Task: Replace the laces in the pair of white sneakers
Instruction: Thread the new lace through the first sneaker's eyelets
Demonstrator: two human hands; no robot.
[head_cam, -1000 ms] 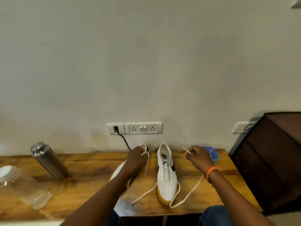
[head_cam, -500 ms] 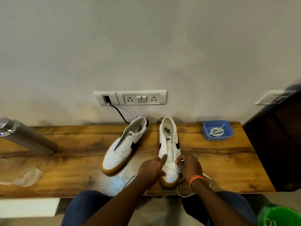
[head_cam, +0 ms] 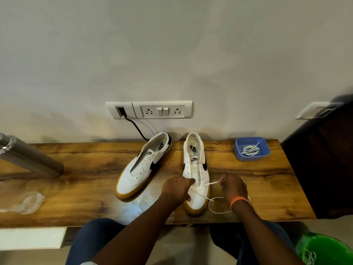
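Note:
Two white sneakers with black logos and tan soles stand on the wooden table (head_cam: pixel 86 169). The left sneaker (head_cam: pixel 142 167) lies angled and has no lace in its eyelets. The right sneaker (head_cam: pixel 195 169) points at the wall, with a white lace (head_cam: pixel 215 204) through its lowest eyelets near the toe. My left hand (head_cam: pixel 176 188) grips the sneaker's left side at the eyelets. Beside the shoe, my right hand (head_cam: pixel 234 185) pinches the lace's tip, and the slack loops on the table under my wrist.
A blue tray (head_cam: pixel 252 149) holding a bundle of white laces sits at the back right. A steel bottle (head_cam: pixel 28 156) stands at the left, clear plastic (head_cam: pixel 26 203) in front of it. A dark cabinet (head_cam: pixel 324 159) flanks the table; a green bucket (head_cam: pixel 328 249) is below right.
The view dropped from the wall toward the table. Both hands came down from raised, spread lace ends to the toe of the right sneaker; my right hand then drew the lace tip rightward.

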